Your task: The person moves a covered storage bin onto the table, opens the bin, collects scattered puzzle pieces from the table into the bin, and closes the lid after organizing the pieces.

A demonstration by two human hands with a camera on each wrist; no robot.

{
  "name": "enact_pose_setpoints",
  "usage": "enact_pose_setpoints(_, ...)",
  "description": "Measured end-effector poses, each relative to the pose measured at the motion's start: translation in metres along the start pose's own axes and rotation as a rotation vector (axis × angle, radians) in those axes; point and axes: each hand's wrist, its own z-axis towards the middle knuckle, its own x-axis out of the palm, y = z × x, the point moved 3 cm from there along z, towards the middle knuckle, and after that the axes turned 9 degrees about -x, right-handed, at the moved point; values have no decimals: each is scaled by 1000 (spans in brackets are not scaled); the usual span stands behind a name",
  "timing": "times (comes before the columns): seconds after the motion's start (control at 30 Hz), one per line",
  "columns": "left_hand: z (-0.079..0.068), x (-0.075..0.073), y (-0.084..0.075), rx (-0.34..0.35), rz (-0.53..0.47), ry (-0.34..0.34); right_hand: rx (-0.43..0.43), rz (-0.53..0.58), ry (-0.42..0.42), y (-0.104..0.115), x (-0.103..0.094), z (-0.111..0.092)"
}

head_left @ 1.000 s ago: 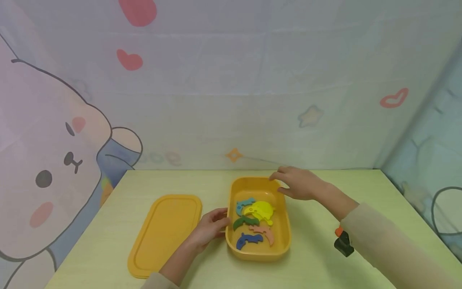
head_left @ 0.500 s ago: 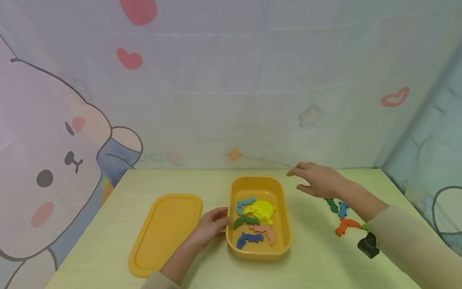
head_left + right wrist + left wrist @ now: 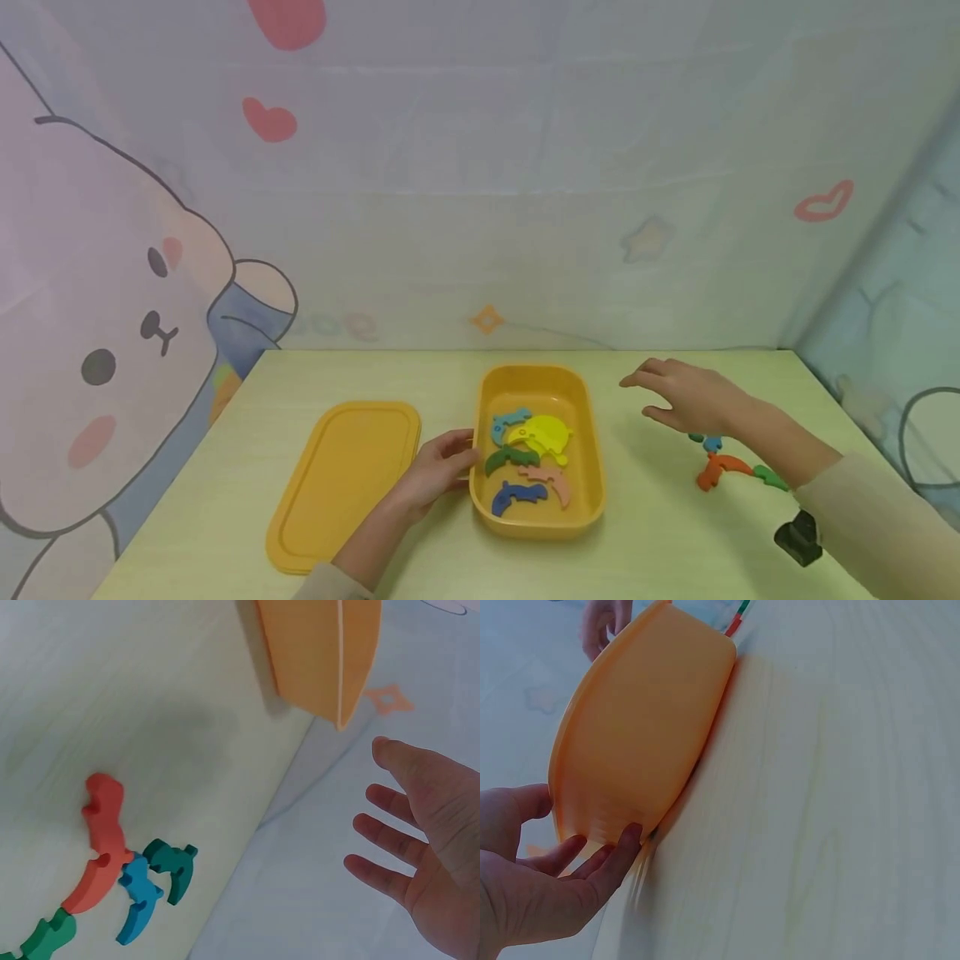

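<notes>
A yellow plastic box (image 3: 537,533) stands upright on the table, holding several flat, curved toy pieces. These include a yellow piece (image 3: 546,435), a light-blue one (image 3: 507,425), a green one (image 3: 510,458), a pink one (image 3: 549,482) and a dark-blue one (image 3: 517,497). My left hand (image 3: 438,473) rests against the box's left side; the left wrist view shows the thumb at the rim and fingertips along the outer wall. Hovering over the table right of the box, my right hand (image 3: 693,396) has its fingers extended and holds nothing.
Loose pieces lie on the right, partly below my right arm: an orange-red piece (image 3: 722,468), a blue one (image 3: 139,898), a dark-green one (image 3: 174,864), a green one (image 3: 768,477) and a black piece (image 3: 798,537). A yellow lid (image 3: 345,483) lies flat on the left.
My right hand has moved away from the box's far right corner toward the right, uncovering loose pieces. My left hand and the box have stayed in place.
</notes>
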Motion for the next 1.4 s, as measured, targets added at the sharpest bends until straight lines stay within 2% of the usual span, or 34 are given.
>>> enact_pose_setpoints(0.5,-3,-1,-1,5,2,-4,44,14,-33,-2,14,-33)
enact_pose_setpoints(0.87,-3,0,1,10,-1,3,80,58,-21,-5,31,-59)
enact_pose_setpoints(1.4,-2,1,2,17,-12,5,16,53,-93,-7,52,-87)
